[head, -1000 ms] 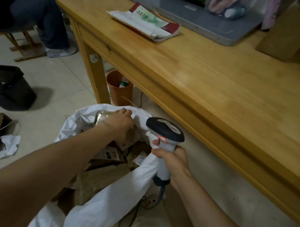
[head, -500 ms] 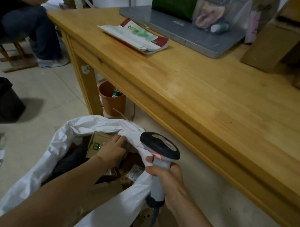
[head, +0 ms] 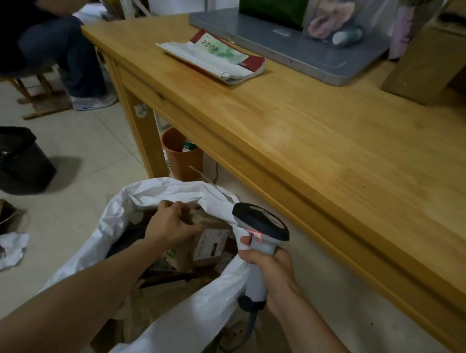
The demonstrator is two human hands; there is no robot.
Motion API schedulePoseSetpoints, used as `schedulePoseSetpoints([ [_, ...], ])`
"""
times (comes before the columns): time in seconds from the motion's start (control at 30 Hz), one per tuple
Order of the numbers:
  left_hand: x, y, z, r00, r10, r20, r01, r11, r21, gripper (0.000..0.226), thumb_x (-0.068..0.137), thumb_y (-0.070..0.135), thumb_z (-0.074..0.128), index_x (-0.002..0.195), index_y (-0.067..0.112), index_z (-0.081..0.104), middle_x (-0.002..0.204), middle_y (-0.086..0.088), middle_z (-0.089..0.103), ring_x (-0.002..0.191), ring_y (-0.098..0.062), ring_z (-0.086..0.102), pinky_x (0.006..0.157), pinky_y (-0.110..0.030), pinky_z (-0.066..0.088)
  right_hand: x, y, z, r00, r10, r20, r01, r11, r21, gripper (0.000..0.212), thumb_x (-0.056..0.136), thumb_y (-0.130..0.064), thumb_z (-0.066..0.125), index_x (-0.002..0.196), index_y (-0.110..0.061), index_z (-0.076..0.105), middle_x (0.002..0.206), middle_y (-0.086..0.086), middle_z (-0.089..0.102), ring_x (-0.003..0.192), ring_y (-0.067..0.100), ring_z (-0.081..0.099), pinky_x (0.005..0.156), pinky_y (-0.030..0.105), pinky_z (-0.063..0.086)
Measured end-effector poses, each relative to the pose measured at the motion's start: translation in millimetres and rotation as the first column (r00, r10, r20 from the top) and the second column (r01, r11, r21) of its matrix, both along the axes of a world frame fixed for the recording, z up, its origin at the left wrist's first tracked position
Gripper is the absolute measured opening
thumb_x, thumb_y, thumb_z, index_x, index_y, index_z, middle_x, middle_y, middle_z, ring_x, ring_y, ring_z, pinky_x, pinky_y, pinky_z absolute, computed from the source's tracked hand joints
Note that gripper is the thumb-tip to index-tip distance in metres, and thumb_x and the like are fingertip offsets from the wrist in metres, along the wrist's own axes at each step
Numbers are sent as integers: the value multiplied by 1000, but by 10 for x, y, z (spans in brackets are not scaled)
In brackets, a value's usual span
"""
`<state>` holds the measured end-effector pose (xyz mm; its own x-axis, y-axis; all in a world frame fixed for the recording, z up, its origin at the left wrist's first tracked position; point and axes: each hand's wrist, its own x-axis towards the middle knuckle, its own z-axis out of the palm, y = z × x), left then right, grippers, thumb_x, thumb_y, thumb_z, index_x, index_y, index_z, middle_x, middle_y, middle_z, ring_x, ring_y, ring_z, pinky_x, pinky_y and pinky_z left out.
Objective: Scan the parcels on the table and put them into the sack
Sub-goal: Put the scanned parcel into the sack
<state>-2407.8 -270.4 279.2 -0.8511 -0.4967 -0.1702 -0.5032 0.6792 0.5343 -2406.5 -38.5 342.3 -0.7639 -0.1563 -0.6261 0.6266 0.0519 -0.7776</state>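
Observation:
The white sack (head: 195,320) stands open on the floor in front of the wooden table (head: 333,158). Several brown cardboard parcels lie inside it. My left hand (head: 172,225) reaches into the sack, its fingers curled over the top edge of a labelled cardboard parcel (head: 211,245). My right hand (head: 272,272) grips the handle of the grey barcode scanner (head: 262,225) at the sack's right rim, and the rim's cloth touches that hand. A white, green and red mailer parcel (head: 212,56) lies on the table's far left part.
On the table's back stands a grey tray (head: 297,49) with bagged items, beside a brown box (head: 426,64). An orange bin (head: 179,158) sits under the table. A black bin (head: 15,163) and a paper bag (head: 0,221) are left; a seated person (head: 59,43) is beyond.
My left hand drew back from the sack's far rim and now curls over the labelled parcel. The view rose toward the table. My right hand kept the scanner in place.

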Motion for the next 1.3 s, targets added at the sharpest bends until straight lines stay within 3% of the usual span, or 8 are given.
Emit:
schedulePoseSetpoints([
  [0.17, 21, 229, -234, 966, 197, 167, -222, 964, 149, 91, 46, 84, 63, 114, 23, 52, 115, -3, 53, 94, -21, 60, 80, -40, 57, 129, 37, 55, 1000, 26, -18, -26, 999, 19, 39, 70, -7, 80, 106, -14, 66, 98, 6, 70, 90, 23, 64, 90, 42, 51],
  [0.5, 29, 290, -97, 923, 375, 83, -383, 890, 249, 68, 87, 56, 60, 138, 14, 42, 144, -19, 31, 125, -37, 39, 101, -43, 39, 157, 125, 123, 998, 59, -3, -58, 998, 38, 39, 73, -9, 79, 109, -13, 64, 99, 5, 68, 90, 22, 63, 83, 36, 51],
  [0.63, 742, -255, -93, 933, 359, 21, -358, 933, -30, 35, 97, 34, 44, 115, 7, 59, 121, -20, 54, 111, -35, 50, 96, -45, 43, 243, -25, 108, 994, 108, 8, -108, 990, 91, 29, 75, -12, 77, 101, -11, 65, 100, 10, 66, 89, 25, 62, 82, 37, 51],
  [0.77, 1478, -711, -128, 799, 570, 190, -505, 809, -301, 42, 88, 21, 53, 125, 1, 51, 124, -23, 50, 116, -40, 47, 100, -47, 38, 430, -262, 134, 979, 203, 13, -203, 971, 128, 23, 80, -9, 73, 97, -8, 58, 88, 9, 61, 77, 22, 58, 61, 29, 44],
  [0.9, 1808, -887, -140, 605, 674, 423, -740, 672, -12, 85, 87, 35, 67, 148, 0, 19, 149, -26, 27, 136, -40, 30, 112, -45, 27, 562, -440, 109, 969, 245, 0, -238, 940, 245, 31, 80, -7, 72, 107, -3, 56, 88, 11, 59, 78, 24, 57, 65, 31, 45],
  [1.03, 1892, -1025, 79, 750, 526, 400, -644, 718, 264, 57, 87, 12, 68, 132, -13, 44, 122, -26, 51, 113, -37, 53, 87, -39, 44, 571, -576, 199, 971, 240, -25, -217, 912, 348, 29, 82, -2, 68, 107, -2, 55, 90, 11, 57, 88, 27, 54, 80, 37, 44],
  [1.17, 1848, -1436, 694, 750, 637, 178, -662, 720, 207, 48, 90, 14, 63, 126, -13, 47, 124, -29, 49, 114, -42, 49, 93, -44, 41, 417, -860, 565, 952, 247, -179, -165, 911, 378, 23, 83, 1, 66, 77, -14, 49, 88, 5, 56, 98, 26, 54, 92, 41, 45],
  [1.3, 2034, -1881, 1012, 728, 684, 38, -673, 703, 232, 38, 82, 25, 65, 111, 0, 58, 97, -20, 59, 75, -30, 53, 55, -36, 39, 368, -1039, 835, 925, 155, -346, -55, 958, 282, 26, 84, 1, 66, 86, -14, 44, 78, -2, 47, 94, 24, 49, 89, 39, 43],
])
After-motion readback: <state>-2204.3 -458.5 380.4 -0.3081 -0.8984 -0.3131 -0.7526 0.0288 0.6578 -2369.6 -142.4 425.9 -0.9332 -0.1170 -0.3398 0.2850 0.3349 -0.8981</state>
